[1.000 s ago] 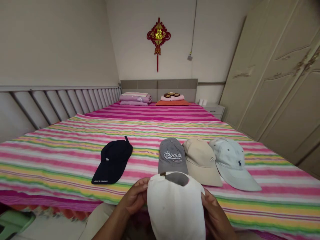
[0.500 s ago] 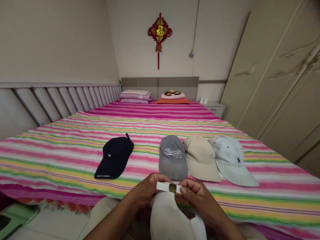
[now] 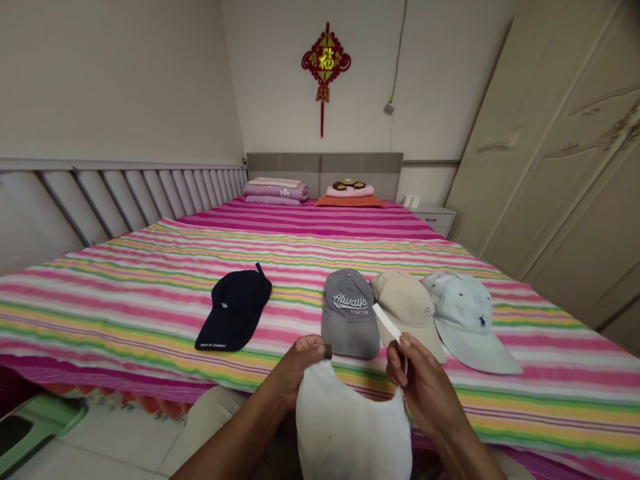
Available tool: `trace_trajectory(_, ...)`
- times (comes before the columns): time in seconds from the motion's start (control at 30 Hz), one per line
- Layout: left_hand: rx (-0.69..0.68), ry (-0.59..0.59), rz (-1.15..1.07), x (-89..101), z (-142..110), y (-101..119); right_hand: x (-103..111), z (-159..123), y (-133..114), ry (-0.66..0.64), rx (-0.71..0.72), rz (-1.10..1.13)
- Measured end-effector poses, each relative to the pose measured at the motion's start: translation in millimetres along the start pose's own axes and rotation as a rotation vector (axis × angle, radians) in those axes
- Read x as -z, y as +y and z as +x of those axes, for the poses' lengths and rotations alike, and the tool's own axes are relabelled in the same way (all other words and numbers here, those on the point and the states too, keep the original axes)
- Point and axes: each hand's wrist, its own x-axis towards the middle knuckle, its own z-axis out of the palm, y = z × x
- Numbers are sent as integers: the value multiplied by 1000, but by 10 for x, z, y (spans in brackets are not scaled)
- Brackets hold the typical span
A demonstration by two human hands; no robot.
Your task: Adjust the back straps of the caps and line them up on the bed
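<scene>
A white cap [image 3: 353,427] hangs between my hands with its back opening toward the bed. My left hand [image 3: 300,367] is closed on the left side of that opening, pinching the end that carries the dark metal buckle [image 3: 328,351]. In my right hand [image 3: 420,373] is the cap's white strap [image 3: 387,321], its free end sticking up to the left, apart from the buckle. Just beyond my hands lies a grey cap [image 3: 350,327] with white lettering. A beige cap [image 3: 407,300] sits beside it, partly behind the strap.
A pale blue cap [image 3: 467,320] lies at the right, a navy cap [image 3: 235,307] at the left, both on the striped bedspread [image 3: 150,287]. Folded bedding [image 3: 277,192] is by the headboard [image 3: 360,167]. A green stool [image 3: 45,427] stands at lower left.
The strap has come out of the buckle. My hands have moved apart, and the right one now holds the loose strap raised. The view has shifted slightly.
</scene>
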Motion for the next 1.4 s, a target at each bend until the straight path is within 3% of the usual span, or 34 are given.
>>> trace_trajectory(0.17, -8, -35, 58, -75, 53, -35, -104, -73, -2, -334, -316, -314)
trace_trajectory(0.3, 19, -79, 97, -26, 72, -62, -149, -114, 59, -419, -366, -308)
trace_trajectory(0.47, 82, -155, 169, 388, 37, -83, -85, -116, 88, -249, -367, -63)
trace_trajectory(0.63, 171, -212, 87, 833, -100, -214, 4, -20, 19, -40, -290, 191)
trace_trajectory(0.77, 154, -228, -7, 931, -267, -477, 81, 65, -34, 158, -232, 216)
trace_trajectory(0.93, 4, -76, -167, 976, -424, -619, 230, 96, 26, 195, -304, 149)
trace_trajectory(1.07, -122, 93, -206, 1214, -504, -374, 583, 193, 225, 414, -255, 183)
trace_trajectory(1.2, -277, 290, -265, 1468, -530, 89, 978, 261, 484, 596, -254, 275)
trace_trajectory(1.4, -555, 578, -416, 1510, -341, 948, 1138, 178, 710, 529, -231, 203)
